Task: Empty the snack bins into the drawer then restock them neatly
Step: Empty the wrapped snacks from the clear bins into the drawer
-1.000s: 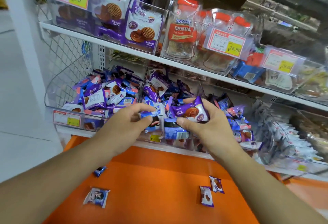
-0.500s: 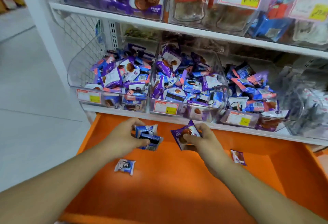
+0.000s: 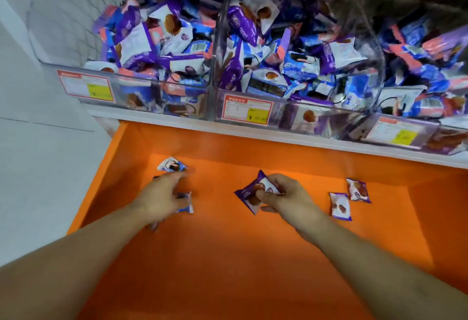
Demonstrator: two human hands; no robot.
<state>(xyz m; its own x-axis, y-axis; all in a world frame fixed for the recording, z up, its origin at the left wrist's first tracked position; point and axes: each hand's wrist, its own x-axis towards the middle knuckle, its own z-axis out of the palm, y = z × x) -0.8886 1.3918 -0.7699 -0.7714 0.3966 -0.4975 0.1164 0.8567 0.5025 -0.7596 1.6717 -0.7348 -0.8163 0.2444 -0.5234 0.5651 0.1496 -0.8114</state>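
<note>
Three clear snack bins sit side by side on the white shelf (image 3: 253, 133): left bin (image 3: 83, 71), middle bin (image 3: 283, 109), right bin (image 3: 442, 129). All three are heaped with purple, blue and white packets, too many and too blurred to count. Each bin carries one red-bordered price tag with a yellow patch; three tags in all.

Below the shelf the orange drawer (image 3: 228, 269) stands open. Two bare hands reach into it. Right hand (image 3: 286, 200) pinches one purple packet (image 3: 249, 194) between thumb and curled fingers, low over the drawer floor near the middle. Left hand (image 3: 162, 198) is over the left part of the floor, fingers bent around a blue-and-white packet (image 3: 186, 203); a second wrapper edge shows under the wrist, so how many it holds cannot be told.

Three packets lie loose on the floor: one white and dark packet (image 3: 172, 165) just beyond the left fingertips, and a pair of purple-trimmed packets (image 3: 340, 205) touching each other, to the right of the right hand.
</note>
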